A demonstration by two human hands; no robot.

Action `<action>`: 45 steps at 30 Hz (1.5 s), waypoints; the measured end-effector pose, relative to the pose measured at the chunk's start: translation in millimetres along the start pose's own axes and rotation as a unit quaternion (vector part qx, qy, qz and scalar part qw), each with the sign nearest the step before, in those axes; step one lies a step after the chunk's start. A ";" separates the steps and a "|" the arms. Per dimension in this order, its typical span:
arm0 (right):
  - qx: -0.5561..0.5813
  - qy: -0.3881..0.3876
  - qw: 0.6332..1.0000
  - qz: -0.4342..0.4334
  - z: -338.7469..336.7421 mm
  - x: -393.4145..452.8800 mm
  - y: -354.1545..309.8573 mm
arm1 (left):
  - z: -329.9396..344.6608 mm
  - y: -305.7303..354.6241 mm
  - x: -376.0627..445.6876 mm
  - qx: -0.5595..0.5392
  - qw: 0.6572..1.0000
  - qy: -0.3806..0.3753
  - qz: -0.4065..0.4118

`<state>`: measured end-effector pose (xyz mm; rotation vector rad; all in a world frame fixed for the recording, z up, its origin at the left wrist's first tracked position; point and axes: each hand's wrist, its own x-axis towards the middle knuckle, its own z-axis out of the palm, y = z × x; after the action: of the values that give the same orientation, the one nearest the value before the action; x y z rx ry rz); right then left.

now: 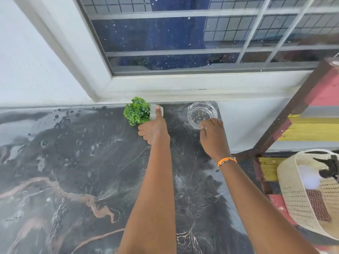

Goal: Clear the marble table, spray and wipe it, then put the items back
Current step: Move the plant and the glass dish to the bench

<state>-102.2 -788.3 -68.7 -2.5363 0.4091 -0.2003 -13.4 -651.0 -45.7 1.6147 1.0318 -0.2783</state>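
The dark marble table (77,171) fills the lower left of the view. At its far edge a small green plant in a white pot (137,111) is tilted to the left, with my left hand (155,127) wrapped around the pot and the thumb on its side. A clear glass bowl (201,113) sits at the table's far right corner. My right hand (212,136), with an orange bracelet on the wrist, pinches the bowl's near rim.
A window with a white sill (183,85) runs behind the table. To the right stands a red and yellow wooden bench (311,129). A cream woven basket (300,197) at the lower right holds a black-topped spray bottle (328,171) and a checked cloth (317,204).
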 end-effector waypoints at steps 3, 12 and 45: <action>0.018 0.029 0.999 0.029 0.0 0.9 2.5 | 3.0 2.5 3.0 0.038 0.999 0.023 0.027; 0.128 0.105 0.970 0.178 0.2 15.4 0.7 | -4.1 -6.6 18.1 0.017 0.975 -0.023 0.218; 0.154 0.233 0.822 0.497 -204.6 -292.0 294.0 | 101.1 -276.2 -276.4 0.222 0.845 -0.411 0.260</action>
<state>-496.1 -1029.8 -76.1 -1.6382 1.6584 -0.4274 -345.3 -877.6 -82.9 1.8373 -0.1580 -0.7913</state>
